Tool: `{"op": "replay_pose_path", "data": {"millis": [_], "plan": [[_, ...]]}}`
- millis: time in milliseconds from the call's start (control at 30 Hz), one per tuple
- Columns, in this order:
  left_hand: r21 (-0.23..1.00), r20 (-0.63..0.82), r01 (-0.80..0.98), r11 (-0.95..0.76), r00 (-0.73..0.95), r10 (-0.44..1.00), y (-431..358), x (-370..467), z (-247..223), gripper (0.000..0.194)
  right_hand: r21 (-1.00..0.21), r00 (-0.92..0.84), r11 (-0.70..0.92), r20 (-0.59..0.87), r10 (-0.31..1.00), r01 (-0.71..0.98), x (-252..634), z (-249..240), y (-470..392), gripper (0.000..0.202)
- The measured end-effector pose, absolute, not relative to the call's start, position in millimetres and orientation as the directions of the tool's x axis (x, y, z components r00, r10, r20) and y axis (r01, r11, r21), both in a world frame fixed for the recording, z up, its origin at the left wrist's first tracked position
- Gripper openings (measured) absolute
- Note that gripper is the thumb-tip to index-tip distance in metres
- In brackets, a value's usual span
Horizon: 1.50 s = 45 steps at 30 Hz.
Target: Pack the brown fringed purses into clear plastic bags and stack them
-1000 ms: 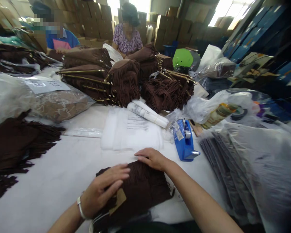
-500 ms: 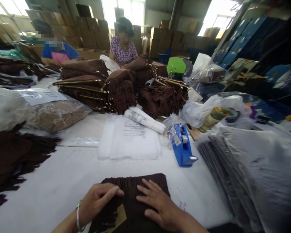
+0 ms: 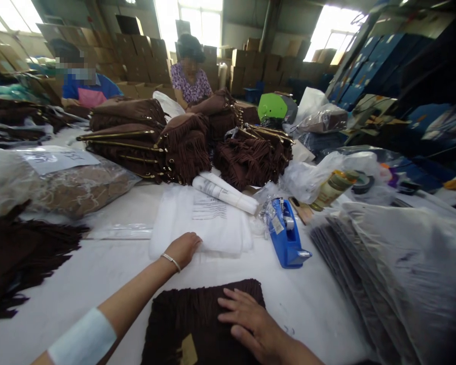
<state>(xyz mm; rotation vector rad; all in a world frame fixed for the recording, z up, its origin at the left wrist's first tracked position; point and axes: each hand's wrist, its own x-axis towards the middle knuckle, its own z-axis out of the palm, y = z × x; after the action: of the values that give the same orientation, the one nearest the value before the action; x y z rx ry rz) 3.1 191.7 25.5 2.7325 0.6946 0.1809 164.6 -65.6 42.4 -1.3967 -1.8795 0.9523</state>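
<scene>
A dark brown fringed bag (image 3: 190, 319) lies flat at the front of the table, with a tan tag (image 3: 189, 350) on it. My right hand (image 3: 247, 317) rests on its right side, fingers spread. Reaching forward, my left hand (image 3: 183, 249) has its fingers closed at the front edge of a stack of clear plastic bags (image 3: 228, 238), pinching the top one; the fingertips are partly hidden. Printed text shows on the stack. A rolled white plastic bundle (image 3: 224, 193) lies across the stack's far side.
A blue tape dispenser (image 3: 287, 235) stands right of the stack. Plastic-wrapped grey pieces (image 3: 365, 274) lie at right, brown fringed material (image 3: 26, 253) at left. Brown bags with gold zippers (image 3: 148, 142) are piled behind. Two people (image 3: 192, 81) sit across the table.
My left hand has left the brown fringed bag and moved forward to the stack of plastic bags. My right hand stays on the brown bag. The view has tilted slightly.
</scene>
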Motion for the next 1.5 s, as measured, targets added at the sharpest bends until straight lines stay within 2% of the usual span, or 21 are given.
{"op": "replay_pose_path", "data": {"millis": [67, 133, 233, 300, 333, 433, 567, 733, 867, 1067, 1167, 1267, 1367, 1500], "plan": [[0.345, 0.084, 0.463, -0.816, 0.851, 0.518, 191, 4, 28, 0.028, -0.859, -0.128, 0.114, 0.058, 0.990, 0.498, 164, 52, -53, 0.030], [0.349, 0.123, 0.456, -0.819, 0.844, 0.522, 187, 7, 31, 0.029, -0.914, 0.046, -0.018, 0.000, 0.999, 0.405, 163, 59, -29, 0.029], [0.315, 0.170, 0.391, -0.865, 0.873, 0.457, 179, 11, 34, 0.027, -0.963, 0.225, -0.271, -0.267, 0.937, -0.014, 165, 56, 19, 0.035], [0.258, 0.180, 0.358, -0.897, 0.895, 0.409, 174, 11, 36, 0.025, -0.906, 0.314, -0.337, -0.408, 0.857, -0.258, 167, 45, 49, 0.038], [0.221, 0.177, 0.355, -0.908, 0.901, 0.396, 171, 11, 37, 0.023, -0.887, 0.367, -0.338, -0.442, 0.818, -0.314, 169, 38, 60, 0.038], [0.102, 0.149, 0.376, -0.921, 0.910, 0.388, 164, 10, 37, 0.022, -0.885, 0.473, -0.326, -0.456, 0.754, -0.333, 171, 20, 75, 0.036], [-0.008, 0.096, 0.381, -0.924, 0.921, 0.379, 158, 10, 38, 0.014, -0.876, 0.475, -0.326, -0.469, 0.744, -0.355, 175, 13, 63, 0.037], [-0.077, 0.053, 0.407, -0.910, 0.913, 0.404, 154, 12, 39, 0.017, -0.856, 0.347, -0.347, -0.481, 0.805, -0.383, 176, 23, 46, 0.041], [-0.085, 0.043, 0.418, -0.904, 0.908, 0.416, 148, 19, 45, 0.016, -0.864, 0.342, -0.326, -0.461, 0.819, -0.384, 175, 29, 48, 0.040], [0.006, 0.004, 0.431, -0.902, 0.902, 0.431, 145, 17, 54, 0.024, -0.854, 0.304, -0.354, -0.478, 0.824, -0.382, 179, 39, 46, 0.044], [0.119, -0.013, 0.473, -0.873, 0.880, 0.475, 151, 15, 51, 0.021, -0.861, 0.195, -0.382, -0.461, 0.866, -0.337, 175, 42, 39, 0.048], [0.260, -0.011, 0.533, -0.805, 0.836, 0.549, 161, 17, 44, 0.017, -0.871, 0.125, -0.412, -0.456, 0.881, -0.268, 170, 42, 40, 0.043], [0.391, -0.016, 0.568, -0.724, 0.791, 0.612, 168, 19, 38, 0.017, -0.871, 0.129, -0.442, -0.474, 0.871, -0.215, 168, 39, 51, 0.035], [0.531, -0.018, 0.549, -0.645, 0.769, 0.639, 176, 21, 35, 0.029, -0.871, 0.167, -0.472, -0.490, 0.856, -0.137, 170, 33, 73, 0.032]]}}
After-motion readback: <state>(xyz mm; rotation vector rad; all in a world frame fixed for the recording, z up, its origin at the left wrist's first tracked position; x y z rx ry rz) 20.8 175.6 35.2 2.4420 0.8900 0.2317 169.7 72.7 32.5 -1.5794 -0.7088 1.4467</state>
